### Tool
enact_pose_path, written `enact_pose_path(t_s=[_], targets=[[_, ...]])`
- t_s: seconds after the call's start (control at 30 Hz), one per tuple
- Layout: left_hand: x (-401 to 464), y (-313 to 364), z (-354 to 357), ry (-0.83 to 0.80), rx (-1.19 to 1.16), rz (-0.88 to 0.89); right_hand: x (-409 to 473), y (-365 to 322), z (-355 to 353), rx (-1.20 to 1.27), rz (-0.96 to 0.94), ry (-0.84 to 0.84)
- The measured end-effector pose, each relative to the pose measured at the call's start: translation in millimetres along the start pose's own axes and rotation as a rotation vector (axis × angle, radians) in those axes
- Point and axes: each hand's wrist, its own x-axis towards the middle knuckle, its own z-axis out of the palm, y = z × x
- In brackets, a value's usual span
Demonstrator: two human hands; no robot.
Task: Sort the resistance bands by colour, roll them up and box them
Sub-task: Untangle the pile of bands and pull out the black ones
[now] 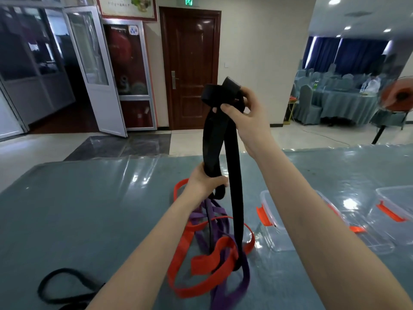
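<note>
Lifting a black band (232, 166) clear of the red and purple tangle (214, 253), the right hand (248, 117) is pinching its bunched top while the left hand (204, 182) is gripping lower down. Freeing its snagged lower end looks next (clear boxes (380, 222) are waiting on the surface (89, 198)).

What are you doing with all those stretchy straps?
A person is sorting resistance bands. Both hands hold a black band up above the table: the right hand grips its bunched top, the left hand grips it lower down. Its tail still hangs into a tangled pile of red bands and purple bands. Clear boxes wait beside the pile, with no bands visible in them.
</note>
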Motion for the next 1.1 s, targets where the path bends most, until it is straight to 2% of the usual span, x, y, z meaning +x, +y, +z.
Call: enact_pose_path(t_s=[0.13, 0.3, 0.37, 0.6, 0.8, 0.93, 1.03, 1.1], targets=[[13, 8, -22, 0.086, -0.18, 0.01, -4, 9, -18, -0.048, -0.01, 0.069], [19, 29, -38, 0.181, -0.252, 0.087, -30, 48, -29, -0.299, 0.07, 0.04], [22, 42, -43, 0.227, -0.242, 0.154, -42, 62, -31, -0.322, 0.136, -0.006], [23, 91, -35, 0.124, -0.129, 0.338, -63, 61, -1, -0.051, 0.289, -0.207], [18, 105, -27, 0.024, -0.309, 0.317, -68, 53, 12, 0.209, 0.333, -0.277], [17, 104, -32, 0.055, -0.323, 0.295, -74, 60, 5, 0.291, 0.344, -0.35], [17, 115, -36, 0.115, -0.417, 0.301, -83, 64, 19, 0.07, 0.342, -0.436], [14, 123, -37, 0.121, -0.373, 0.358, -85, 70, 41, -0.041, 0.32, -0.389]])
